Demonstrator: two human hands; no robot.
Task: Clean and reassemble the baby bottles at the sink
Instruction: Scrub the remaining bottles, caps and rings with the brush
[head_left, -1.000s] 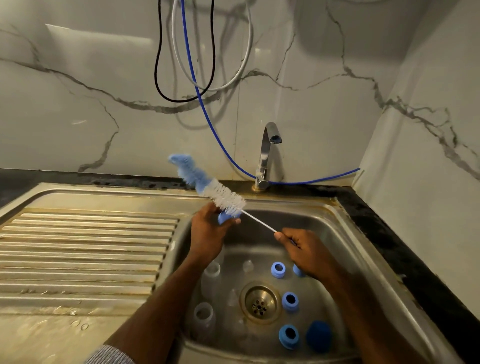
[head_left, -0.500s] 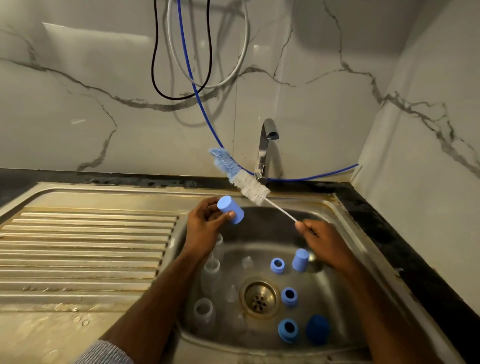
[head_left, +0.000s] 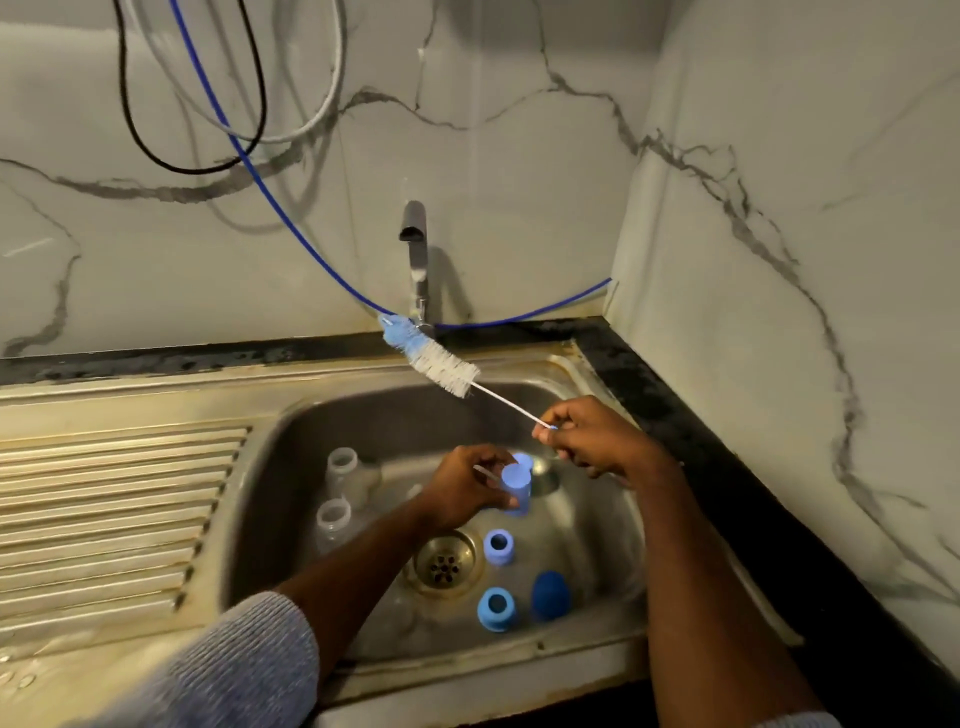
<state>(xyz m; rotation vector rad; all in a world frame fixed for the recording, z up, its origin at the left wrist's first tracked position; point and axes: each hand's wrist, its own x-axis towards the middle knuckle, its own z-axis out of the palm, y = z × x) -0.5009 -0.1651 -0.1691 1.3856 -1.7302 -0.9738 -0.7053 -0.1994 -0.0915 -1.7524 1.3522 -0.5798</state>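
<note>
A: While the right hand (head_left: 592, 441) pinches the thin wire handle of the bottle brush (head_left: 431, 358) at its very end, where does the bristle head sit?

B: Up and to the left of that hand, over the back rim of the steel sink (head_left: 291, 431), just in front of the base of the faucet (head_left: 415, 260). The head is white nearer the handle and blue at the tip.

A: And the left hand (head_left: 462, 493)?

B: Fingers curled round a light blue bottle cap (head_left: 517, 486), held above the basin with its closed flat end facing the camera. A thin pale streak crosses the fingers; I cannot tell what it is.

A: What lies in the basin?

B: 2 clear baby bottles (head_left: 340, 486) against the left wall, mouths toward the camera, 1 behind the other. Right of the brass drain (head_left: 444, 561) are 2 light blue collar rings (head_left: 498, 545), 1 beside the drain and 1 nearer the front edge. A dark blue domed cap (head_left: 550, 595) stands just right of the nearer ring. Another light blue piece shows behind the held cap, mostly hidden.

A: Anything around the sink?

B: A ribbed drainboard (head_left: 114, 509) on the left, wet at its near corner. A blue hose (head_left: 291, 228) runs down the marble wall past the faucet, with black and white cables looped above it.
</note>
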